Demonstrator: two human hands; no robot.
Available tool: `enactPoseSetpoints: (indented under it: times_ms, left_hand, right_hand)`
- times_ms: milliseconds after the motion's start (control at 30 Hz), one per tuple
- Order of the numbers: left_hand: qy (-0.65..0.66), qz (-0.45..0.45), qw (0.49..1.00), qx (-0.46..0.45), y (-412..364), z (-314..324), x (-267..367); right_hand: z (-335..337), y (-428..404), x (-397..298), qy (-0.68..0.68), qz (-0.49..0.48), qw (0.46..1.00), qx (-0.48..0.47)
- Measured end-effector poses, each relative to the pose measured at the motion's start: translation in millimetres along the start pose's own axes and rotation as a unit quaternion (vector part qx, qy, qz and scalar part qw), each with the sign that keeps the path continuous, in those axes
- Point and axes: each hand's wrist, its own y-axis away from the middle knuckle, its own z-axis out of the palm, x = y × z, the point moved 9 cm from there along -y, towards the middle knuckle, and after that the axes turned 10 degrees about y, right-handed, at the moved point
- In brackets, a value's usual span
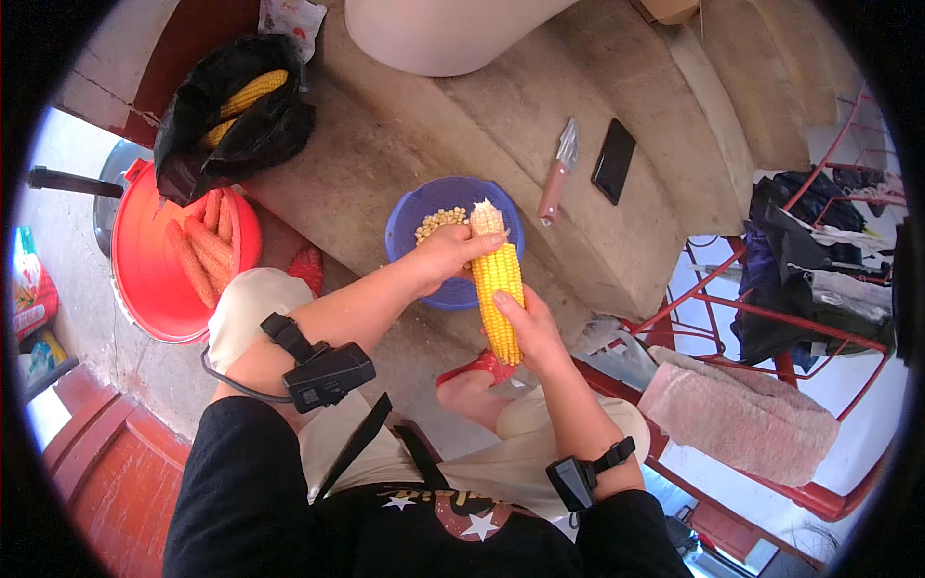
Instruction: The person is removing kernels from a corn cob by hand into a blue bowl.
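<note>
A yellow corn cob (pixel 498 303) is held between both hands above a blue plastic basin (pixel 405 206). Its far end is stripped to the pale core, while the rest carries full rows of kernels. My left hand (pixel 449 253) grips the cob near the stripped end, thumb laid across it. Around the lower part of the cob closes my right hand (pixel 533 325), its thumb on the kernels. Loose kernels (pixel 442 220) lie in the basin, partly hidden by my left hand.
On the concrete step lie a knife (pixel 556 177) with a wooden handle and a black phone (pixel 613 161). A black plastic bag (pixel 282 141) holds corn cobs. Stripped reddish cobs (pixel 206 242) fill part of a red bucket (pixel 137 267). A pink towel (pixel 737 419) hangs over a red metal rack.
</note>
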Motion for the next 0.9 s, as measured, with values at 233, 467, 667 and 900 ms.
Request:
enactPoseSetpoints:
  times_ms: [233,467,667,900]
  left_hand:
    - [0.003,0.002,1.0,-0.012,3.3,1.0,-3.7]
    - [-0.005,0.075,0.992,0.096,3.3,-16.0,-5.9]
    - [0.028,0.004,0.995,0.095,10.5,-1.3,3.2]
    - [-0.08,-0.005,0.984,0.162,20.1,-1.9,3.9]
  right_hand:
    - [4.4,4.3,-0.2,-0.013,-0.002,1.0,-0.005]
    - [5.5,3.0,-1.2,0.006,-0.035,0.999,0.036]
    - [-11.4,-9.9,-7.6,0.153,-0.136,0.974,0.093]
    - [-10.1,-0.4,-17.7,0.203,-0.145,0.966,0.075]
